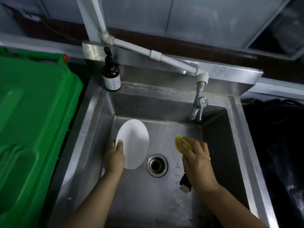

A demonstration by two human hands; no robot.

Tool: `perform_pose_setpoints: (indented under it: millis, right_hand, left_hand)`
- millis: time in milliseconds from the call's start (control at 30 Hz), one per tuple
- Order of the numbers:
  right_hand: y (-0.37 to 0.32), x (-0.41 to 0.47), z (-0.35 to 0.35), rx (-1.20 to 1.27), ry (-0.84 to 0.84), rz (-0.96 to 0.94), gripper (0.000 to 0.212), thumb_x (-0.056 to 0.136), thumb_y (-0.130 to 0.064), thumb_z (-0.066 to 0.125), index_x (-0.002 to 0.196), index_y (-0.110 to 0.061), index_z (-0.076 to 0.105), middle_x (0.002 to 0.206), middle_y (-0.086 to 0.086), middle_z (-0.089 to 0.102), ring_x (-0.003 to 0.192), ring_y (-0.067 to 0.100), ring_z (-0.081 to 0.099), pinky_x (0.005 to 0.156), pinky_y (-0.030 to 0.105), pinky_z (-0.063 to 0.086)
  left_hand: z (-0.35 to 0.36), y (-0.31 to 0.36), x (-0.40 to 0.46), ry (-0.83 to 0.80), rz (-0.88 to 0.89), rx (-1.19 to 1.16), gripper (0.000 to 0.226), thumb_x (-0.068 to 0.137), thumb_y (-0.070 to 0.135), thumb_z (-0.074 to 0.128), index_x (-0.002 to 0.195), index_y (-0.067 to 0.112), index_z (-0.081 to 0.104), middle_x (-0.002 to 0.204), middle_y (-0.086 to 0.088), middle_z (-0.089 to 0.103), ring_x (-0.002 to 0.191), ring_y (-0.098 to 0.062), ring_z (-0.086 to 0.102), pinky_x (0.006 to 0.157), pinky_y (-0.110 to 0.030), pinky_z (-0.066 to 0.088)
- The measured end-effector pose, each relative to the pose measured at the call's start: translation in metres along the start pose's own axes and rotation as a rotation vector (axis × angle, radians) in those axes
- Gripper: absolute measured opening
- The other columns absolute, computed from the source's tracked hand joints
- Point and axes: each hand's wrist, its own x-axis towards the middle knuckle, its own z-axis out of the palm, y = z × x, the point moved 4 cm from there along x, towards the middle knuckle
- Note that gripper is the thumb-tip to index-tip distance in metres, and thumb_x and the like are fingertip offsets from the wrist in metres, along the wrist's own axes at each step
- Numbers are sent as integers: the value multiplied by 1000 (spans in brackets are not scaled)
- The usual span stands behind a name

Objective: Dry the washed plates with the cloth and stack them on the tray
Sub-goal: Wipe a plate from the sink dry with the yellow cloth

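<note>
Two hands over a steel sink [92, 122], one with a plate, one with a cloth.
The left hand [115, 159] grips the near-left rim of a white plate [134, 142], held tilted over the basin left of the drain [157, 165]. The right hand [196, 159] clutches a yellow cloth [180, 143], apart from the plate, near the tap [198, 109]. A brown pump bottle [111, 73] stands at the far-left corner.

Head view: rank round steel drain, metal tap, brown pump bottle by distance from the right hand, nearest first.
From the right hand:
1. Round steel drain, just to its left on the sink floor.
2. Metal tap, at the back wall above it.
3. Brown pump bottle, far back-left corner.
</note>
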Motion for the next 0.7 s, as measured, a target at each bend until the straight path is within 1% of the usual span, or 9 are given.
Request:
perform_pose_setpoints:
  millis: [67, 100, 167, 233, 333, 367, 500, 567, 700]
  right_hand:
    - [-3, 1, -17, 3, 26, -15, 57, 69, 15, 70, 121, -8, 65, 118, 16, 58, 93, 32, 52, 74, 44, 53]
    - [-5, 1, -26, 12, 40, -23, 58, 69, 15, 69, 122, -9, 64, 118, 18, 57, 93, 33, 52, 74, 45, 54]
    - [-7, 2, -44, 58, 68, -35, 63, 71, 15, 67, 128, -11, 57, 120, 18, 53, 96, 31, 50, 75, 46, 53]
    - [-8, 2, -63, 134, 113, -43, 65, 73, 14, 64, 130, -13, 47, 123, 14, 50, 102, 26, 48, 82, 44, 51]
    - [-5, -2, -93, 260, 215, -50, 66, 75, 15, 64, 128, -15, 42, 124, 9, 45, 107, 23, 46, 93, 37, 45]
    - [-4, -4, -103, 285, 248, -55, 65, 75, 16, 65, 128, -14, 42, 124, 9, 43, 108, 24, 46, 94, 36, 43]
    - [1, -17, -135, 387, 329, -65, 59, 75, 17, 65, 124, -7, 44, 126, 11, 39, 113, 31, 46, 95, 40, 43]
    - [1, -20, -151, 445, 345, -81, 54, 76, 17, 65, 123, -3, 47, 126, 8, 36, 114, 33, 46, 96, 44, 43]
    - [-10, -17, -189, 469, 415, -199, 56, 79, 12, 65, 121, -15, 41, 124, 17, 40, 114, 33, 46, 98, 44, 42]
  left_hand:
    - [-17, 26, -17, 17, 157, 53, 30, 99, 36, 43, 96, 11, 60, 98, -13, 66, 84, -30, 56, 67, -31, 37]
    - [-25, 40, -27, 36, 228, 69, 27, 99, 35, 44, 82, 17, 56, 83, -6, 64, 77, -28, 54, 60, -30, 34]
    - [-42, 70, -49, 79, 357, 96, 29, 98, 33, 46, 72, 22, 47, 66, 7, 54, 68, -24, 51, 53, -25, 31]
    - [-54, 98, -73, 96, 473, 128, 25, 98, 34, 45, 76, 23, 49, 65, 9, 53, 63, -17, 50, 52, -23, 30]
    - [-72, 138, -114, 157, 636, 156, 32, 98, 35, 45, 66, 29, 41, 58, 14, 47, 56, -1, 47, 49, -21, 26]
    - [-78, 151, -128, 177, 693, 163, 34, 98, 36, 45, 65, 30, 40, 56, 14, 46, 55, -1, 46, 48, -22, 26]
    - [-100, 191, -185, 236, 838, 164, 32, 91, 45, 39, 77, 20, 54, 62, 3, 57, 61, -23, 54, 53, -31, 38]
    - [-112, 207, -213, 295, 912, 153, 32, 91, 44, 40, 80, 18, 57, 64, 2, 59, 62, -25, 57, 53, -29, 36]
    - [-136, 235, -262, 397, 1037, 128, 48, 89, 45, 41, 97, 8, 70, 72, -9, 69, 64, -27, 61, 57, -31, 42]
